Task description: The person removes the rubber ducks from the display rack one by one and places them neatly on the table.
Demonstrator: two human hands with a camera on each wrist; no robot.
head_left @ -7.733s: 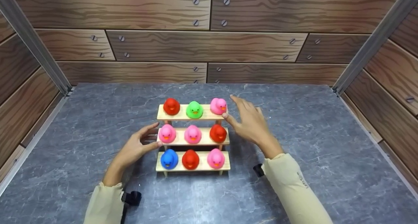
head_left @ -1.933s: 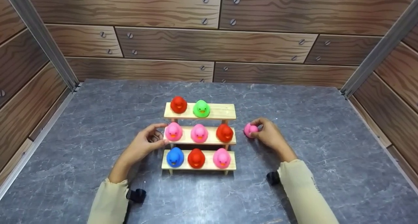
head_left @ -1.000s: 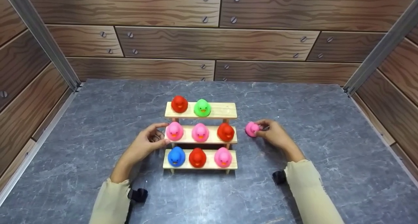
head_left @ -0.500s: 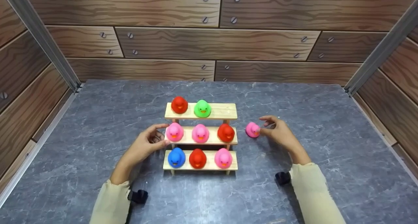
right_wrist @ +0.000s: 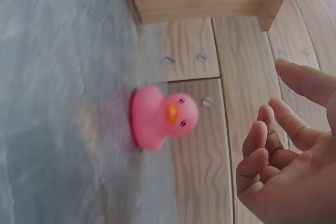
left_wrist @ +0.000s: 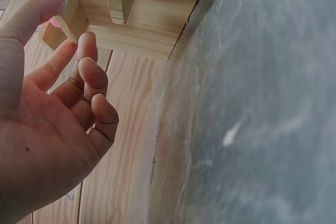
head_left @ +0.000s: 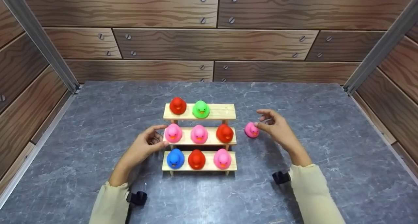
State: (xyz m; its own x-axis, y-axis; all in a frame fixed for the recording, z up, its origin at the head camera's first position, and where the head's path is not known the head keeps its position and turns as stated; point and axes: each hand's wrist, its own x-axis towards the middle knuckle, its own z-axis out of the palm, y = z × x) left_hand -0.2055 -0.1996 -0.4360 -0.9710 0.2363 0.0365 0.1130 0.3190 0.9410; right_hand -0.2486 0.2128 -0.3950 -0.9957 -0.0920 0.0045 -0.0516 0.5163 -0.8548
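Note:
A three-tier wooden display stand (head_left: 223,111) carries several rubber ducks. Red (head_left: 178,105) and green (head_left: 200,109) ducks sit on the top tier; two pink ducks and a red one occupy the middle; blue, red and pink ducks line the bottom. My left hand (head_left: 138,150) pinches the left end of the middle tier between thumb and forefinger, as the left wrist view shows at the board's end (left_wrist: 73,17). To the stand's right, a pink duck (right_wrist: 157,116) stands upright on the table. My right hand (head_left: 281,131) hovers beside it, fingers relaxed, holding nothing and apart from it.
The grey marbled table (head_left: 326,126) is enclosed by wood-patterned walls (head_left: 209,42) at the back and sides. Metal posts (head_left: 378,47) rise at both rear corners. The top tier's right end is bare wood.
The pink duck has gone from the top tier's right end to the table on the right. My right hand has let go of it and drawn back rightward. My left hand stays at the stand.

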